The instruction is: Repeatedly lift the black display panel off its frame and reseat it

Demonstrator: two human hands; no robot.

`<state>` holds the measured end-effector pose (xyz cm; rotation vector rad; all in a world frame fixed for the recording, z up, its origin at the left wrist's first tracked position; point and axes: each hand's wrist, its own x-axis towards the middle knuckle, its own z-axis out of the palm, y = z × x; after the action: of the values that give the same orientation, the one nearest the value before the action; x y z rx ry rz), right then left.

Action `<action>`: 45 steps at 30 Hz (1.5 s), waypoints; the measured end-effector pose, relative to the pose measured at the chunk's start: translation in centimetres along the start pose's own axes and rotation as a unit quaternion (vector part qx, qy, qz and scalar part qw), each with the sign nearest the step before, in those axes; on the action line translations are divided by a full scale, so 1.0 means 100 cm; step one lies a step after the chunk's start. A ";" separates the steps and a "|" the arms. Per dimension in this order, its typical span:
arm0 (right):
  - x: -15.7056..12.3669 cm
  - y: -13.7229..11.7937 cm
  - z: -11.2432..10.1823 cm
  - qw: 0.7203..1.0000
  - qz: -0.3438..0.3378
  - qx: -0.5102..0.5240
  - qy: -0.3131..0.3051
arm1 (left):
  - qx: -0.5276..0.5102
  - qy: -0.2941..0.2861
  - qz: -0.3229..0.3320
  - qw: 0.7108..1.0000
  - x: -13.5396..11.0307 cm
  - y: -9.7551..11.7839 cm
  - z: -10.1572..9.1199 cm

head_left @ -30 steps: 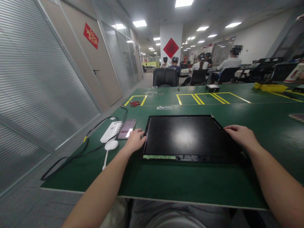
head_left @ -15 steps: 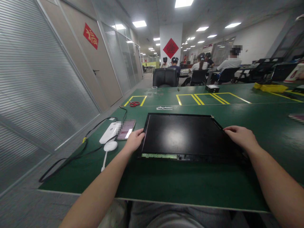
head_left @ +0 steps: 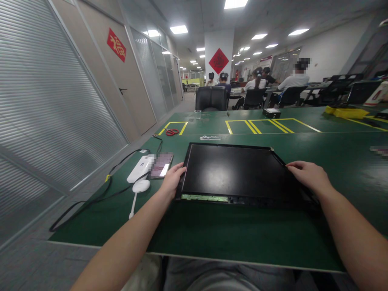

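Observation:
Between my hands is a black display panel [head_left: 233, 171] in a thin dark frame, with a green circuit strip [head_left: 204, 198] along its near edge. My left hand [head_left: 174, 178] grips the panel's left edge, thumb on top. On the right edge, my right hand [head_left: 307, 173] holds the frame with its fingers closed round it. The fingers beneath the panel are hidden on both sides. Left of my left hand lies a phone [head_left: 162, 165], beside a white box-shaped device [head_left: 140, 169] and a round white puck with a cable [head_left: 141, 186].
Red-handled scissors [head_left: 172, 132] and small white pieces [head_left: 210, 138] lie beyond the panel on the green table [head_left: 242, 238]. A clear cup [head_left: 197, 114], a small black box [head_left: 271, 112] and a yellow item [head_left: 345, 112] stand farther back. Several people sit beyond. A black cable [head_left: 91, 201] runs along the left.
The panel's near edge has tilted up slightly, and the glare on its screen has shifted left. Both hands keep their hold on its sides.

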<state>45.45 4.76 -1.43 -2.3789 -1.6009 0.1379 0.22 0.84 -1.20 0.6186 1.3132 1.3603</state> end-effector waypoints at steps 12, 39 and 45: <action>-0.002 0.001 -0.001 1.000 0.000 0.003 -0.005 | -0.047 -0.069 -0.026 0.996 0.003 -0.003 -0.001; -0.001 0.002 0.002 1.000 -0.022 0.007 0.021 | -0.012 -0.178 0.037 0.983 -0.010 0.008 -0.007; 0.005 0.007 0.011 0.998 -0.032 0.058 0.007 | -0.019 -0.201 0.079 0.976 -0.014 0.010 -0.003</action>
<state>46.01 5.18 -2.59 -2.2338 -1.6163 0.1964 -0.04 -0.33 0.07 0.9343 0.9252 1.2984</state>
